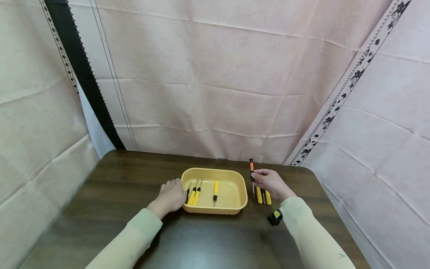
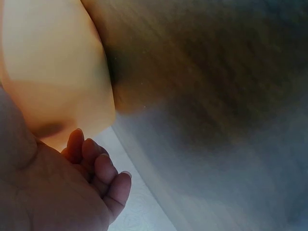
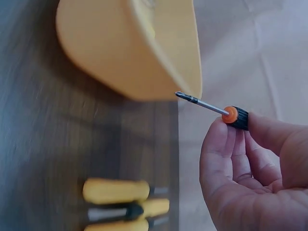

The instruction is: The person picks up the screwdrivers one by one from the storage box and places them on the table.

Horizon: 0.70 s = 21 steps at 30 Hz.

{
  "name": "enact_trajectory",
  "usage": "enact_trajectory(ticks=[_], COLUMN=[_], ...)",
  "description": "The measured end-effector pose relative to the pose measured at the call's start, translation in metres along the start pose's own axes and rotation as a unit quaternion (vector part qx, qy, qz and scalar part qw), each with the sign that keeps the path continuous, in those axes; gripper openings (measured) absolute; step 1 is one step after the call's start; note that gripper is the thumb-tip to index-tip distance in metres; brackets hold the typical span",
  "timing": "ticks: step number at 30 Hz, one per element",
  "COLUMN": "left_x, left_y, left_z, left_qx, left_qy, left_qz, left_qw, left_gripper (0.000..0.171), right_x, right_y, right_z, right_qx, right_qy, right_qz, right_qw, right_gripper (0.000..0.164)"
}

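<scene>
Pinching the orange-and-black screwdriver in my right hand near the table's far edge, just right of the tray, I'd best hold its tip clear of the rim while my left hand grips the tray's left edge.

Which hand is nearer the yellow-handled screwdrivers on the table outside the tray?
Right. The right hand is close by the yellow-handled screwdrivers, partly covering them in the head view; the left hand is across the tray, at its left rim.
</scene>
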<state>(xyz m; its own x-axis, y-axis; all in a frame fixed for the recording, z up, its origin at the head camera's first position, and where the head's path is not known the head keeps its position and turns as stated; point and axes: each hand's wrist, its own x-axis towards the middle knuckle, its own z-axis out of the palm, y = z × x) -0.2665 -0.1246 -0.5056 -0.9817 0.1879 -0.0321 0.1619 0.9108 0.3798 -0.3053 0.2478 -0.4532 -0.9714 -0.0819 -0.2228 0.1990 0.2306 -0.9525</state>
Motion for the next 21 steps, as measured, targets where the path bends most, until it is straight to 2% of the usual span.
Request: enact_trajectory(ticks=[4, 13, 21], left_x=[-0.002, -0.003, -0.001], left_y=[0.000, 0.001, 0.002], left_z=[-0.002, 0.000, -0.001], left_qx=[-0.006, -0.003, -0.010], left_qy=[0.007, -0.004, 0.004], left_qz=[0.003, -0.004, -0.003], left_qw=[1.0000, 1.0000, 0.9999], left_gripper=[0.031, 0.035, 0.032], right_x=[-0.003, -0.009, -0.004], right_y=[0.009, 0.034, 0.051], right_z=[-0.018, -0.055, -0.069], right_qx=[0.012, 0.007, -0.019], right_qy=[0.002, 0.024, 0.060], right_qz=[-0.001, 0.025, 0.030], right_qw=[1.000, 0.999, 0.998], right_gripper=[0.044, 0.047, 0.040])
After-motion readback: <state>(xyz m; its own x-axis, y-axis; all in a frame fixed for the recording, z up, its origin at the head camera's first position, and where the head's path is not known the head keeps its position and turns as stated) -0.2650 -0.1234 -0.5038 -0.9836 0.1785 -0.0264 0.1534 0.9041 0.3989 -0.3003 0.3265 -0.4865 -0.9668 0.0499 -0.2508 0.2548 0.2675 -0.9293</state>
